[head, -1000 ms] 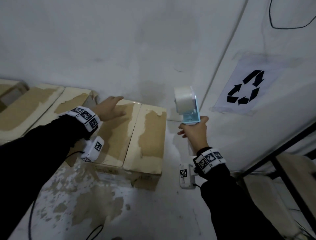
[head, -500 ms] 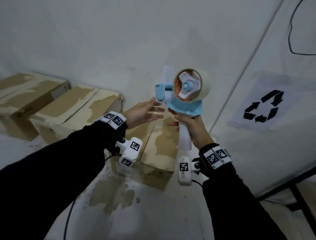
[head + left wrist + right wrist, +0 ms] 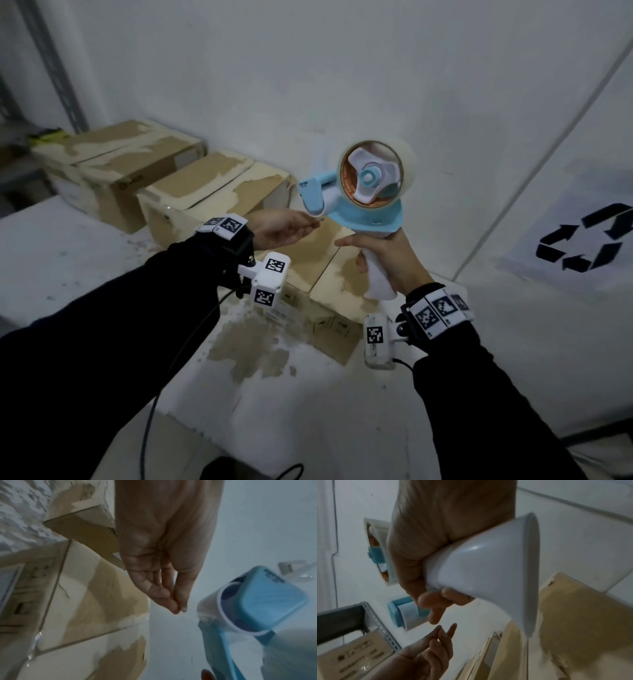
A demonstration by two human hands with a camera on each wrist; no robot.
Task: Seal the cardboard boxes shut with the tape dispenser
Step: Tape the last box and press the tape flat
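A light blue tape dispenser (image 3: 363, 209) with a clear tape roll (image 3: 406, 161) is held upright above the nearest cardboard box (image 3: 318, 270). My right hand (image 3: 373, 253) grips its white handle (image 3: 488, 568). My left hand (image 3: 313, 224) reaches in from the left, its straight fingertips at the underside of the front roller (image 3: 262, 601). In the left wrist view the thumb tip meets the forefinger tip (image 3: 179, 608), and I see nothing between them. Two more boxes (image 3: 212, 192) (image 3: 120, 168) stand in a row to the left, flaps down.
The boxes sit on a white, worn tabletop (image 3: 68, 260) against a white wall. A metal shelf upright (image 3: 54, 68) rises at far left. A recycling sign (image 3: 589, 236) hangs on the right wall. A black cable (image 3: 191, 342) trails from my left wrist.
My left hand has come off the nearest box and up to the dispenser's front roller. My right hand has turned the dispenser side-on and brought it nearer.
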